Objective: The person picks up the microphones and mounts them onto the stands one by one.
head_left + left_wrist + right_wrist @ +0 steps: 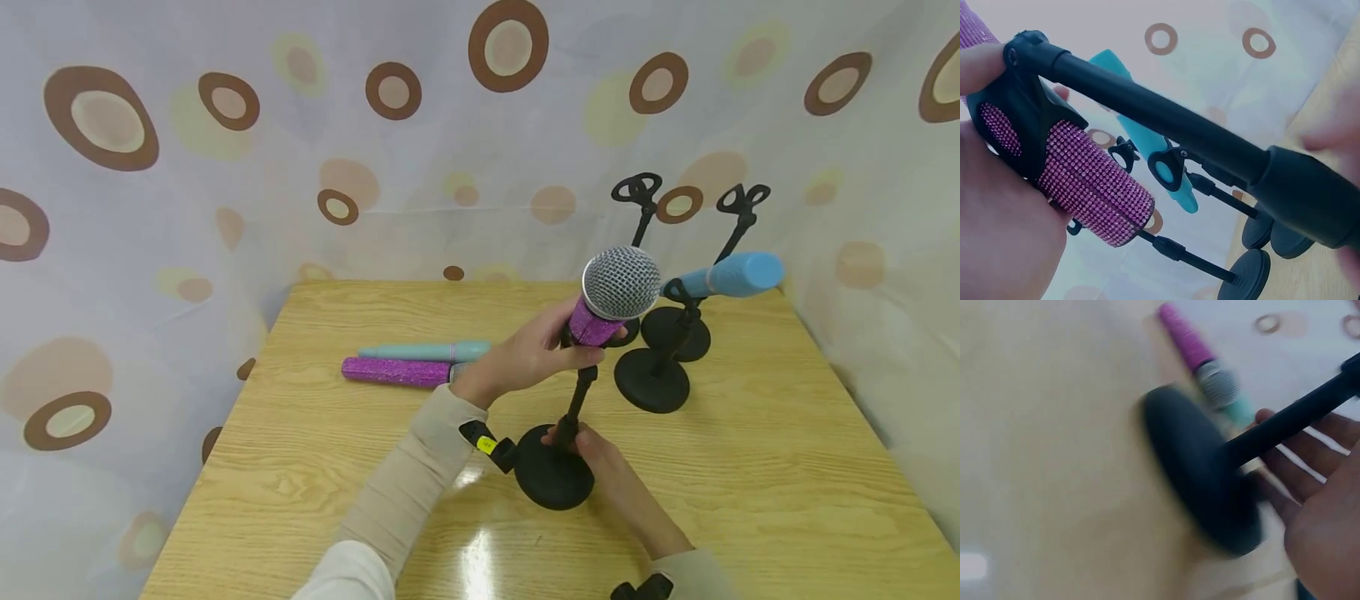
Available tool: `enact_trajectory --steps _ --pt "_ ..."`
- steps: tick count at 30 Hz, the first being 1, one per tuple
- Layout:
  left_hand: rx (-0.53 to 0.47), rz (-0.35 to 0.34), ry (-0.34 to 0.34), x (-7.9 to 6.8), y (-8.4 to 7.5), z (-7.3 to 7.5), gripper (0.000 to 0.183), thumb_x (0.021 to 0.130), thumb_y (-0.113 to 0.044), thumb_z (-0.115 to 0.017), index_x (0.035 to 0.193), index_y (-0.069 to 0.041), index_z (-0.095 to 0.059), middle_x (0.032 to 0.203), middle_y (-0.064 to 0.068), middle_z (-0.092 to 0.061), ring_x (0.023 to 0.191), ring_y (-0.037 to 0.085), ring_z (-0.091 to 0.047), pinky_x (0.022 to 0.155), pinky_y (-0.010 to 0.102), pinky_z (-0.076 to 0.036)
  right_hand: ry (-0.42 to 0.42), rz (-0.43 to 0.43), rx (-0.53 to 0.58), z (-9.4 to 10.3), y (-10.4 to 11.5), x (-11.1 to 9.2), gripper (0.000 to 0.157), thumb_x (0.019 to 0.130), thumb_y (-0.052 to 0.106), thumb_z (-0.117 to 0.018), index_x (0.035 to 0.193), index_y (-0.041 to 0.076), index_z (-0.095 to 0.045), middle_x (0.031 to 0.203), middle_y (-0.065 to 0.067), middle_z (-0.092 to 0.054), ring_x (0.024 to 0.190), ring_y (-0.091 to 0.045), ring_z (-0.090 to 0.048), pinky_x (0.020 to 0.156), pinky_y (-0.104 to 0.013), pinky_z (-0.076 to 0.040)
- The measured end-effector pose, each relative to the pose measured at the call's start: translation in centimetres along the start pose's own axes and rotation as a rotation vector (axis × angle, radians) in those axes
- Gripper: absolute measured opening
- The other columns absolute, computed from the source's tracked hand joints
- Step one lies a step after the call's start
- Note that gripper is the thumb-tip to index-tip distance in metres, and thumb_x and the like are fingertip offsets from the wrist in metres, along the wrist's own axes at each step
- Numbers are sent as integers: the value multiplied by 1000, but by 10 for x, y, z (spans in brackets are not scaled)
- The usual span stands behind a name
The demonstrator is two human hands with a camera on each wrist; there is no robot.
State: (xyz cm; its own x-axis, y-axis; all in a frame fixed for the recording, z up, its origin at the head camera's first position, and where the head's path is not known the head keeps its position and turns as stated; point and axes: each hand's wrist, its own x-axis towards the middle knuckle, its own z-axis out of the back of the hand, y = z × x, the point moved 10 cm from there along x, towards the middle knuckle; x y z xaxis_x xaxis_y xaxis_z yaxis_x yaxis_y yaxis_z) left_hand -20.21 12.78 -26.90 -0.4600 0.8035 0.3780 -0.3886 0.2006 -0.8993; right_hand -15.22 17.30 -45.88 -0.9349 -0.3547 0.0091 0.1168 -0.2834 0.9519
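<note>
A purple sparkly microphone [596,325] with a silver mesh head sits in the clip [1025,119] of a black microphone stand [555,471]. My left hand [525,354] grips the microphone and clip, fingers wrapped round them. Lower down, my right hand [611,475] holds the stand's pole just above its round base, with fingertips showing on both sides of it. The base appears tilted in the right wrist view and is blurred there. Beyond my hands, a blue microphone [738,275] rests in the clip of another stand [652,379].
Two further black stands with bare clips, a back stand [637,192] and a right-hand stand [742,204], stand at the back right. Left of my hands, another purple microphone [393,372] and a teal microphone [420,351] lie on the wooden table [300,492]. A patterned curtain [450,150] hangs behind.
</note>
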Motion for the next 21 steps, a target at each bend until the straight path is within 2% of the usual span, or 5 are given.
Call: enact_trajectory --steps 4,8,11,14,21 --pt "16 4 -32 -4 2 0 48 88 -1 -50 132 -3 -33 123 18 -49 113 11 -48 93 26 -44 -56 -18 -102 -6 -22 -6 31 97 30 -36 121 19 -52 127 1 -52 126 -20 -40 103 -52 -29" --pt "62 52 -94 -12 6 2 45 90 -9 -51 132 -9 -34 123 9 -49 108 9 -49 92 24 -44 -109 6 -280 -9 -32 -5 37 90 37 -51 124 23 -48 133 1 -47 125 -23 -41 101 -50 -34" --pt "136 85 -183 -24 9 7 44 90 -15 -52 132 -13 -36 122 3 -48 106 7 -47 95 23 -41 -119 63 -429 -14 -35 -5 44 87 35 -56 126 20 -46 135 -1 -43 126 -22 -41 100 -47 -36" --pt "170 84 -265 -37 10 11 47 90 -15 -54 133 -14 -35 128 1 -45 116 6 -43 103 28 -35 -129 94 -523 -18 -37 -6 50 84 33 -61 129 18 -43 138 -1 -39 128 -20 -37 101 -45 -35" --pt "98 59 -299 -60 17 4 60 88 -11 -56 140 -17 -26 141 0 -30 131 13 -29 104 41 -34 -160 106 -585 -19 -33 -6 58 82 34 -63 131 15 -39 139 -4 -35 130 -20 -33 102 -45 -34"
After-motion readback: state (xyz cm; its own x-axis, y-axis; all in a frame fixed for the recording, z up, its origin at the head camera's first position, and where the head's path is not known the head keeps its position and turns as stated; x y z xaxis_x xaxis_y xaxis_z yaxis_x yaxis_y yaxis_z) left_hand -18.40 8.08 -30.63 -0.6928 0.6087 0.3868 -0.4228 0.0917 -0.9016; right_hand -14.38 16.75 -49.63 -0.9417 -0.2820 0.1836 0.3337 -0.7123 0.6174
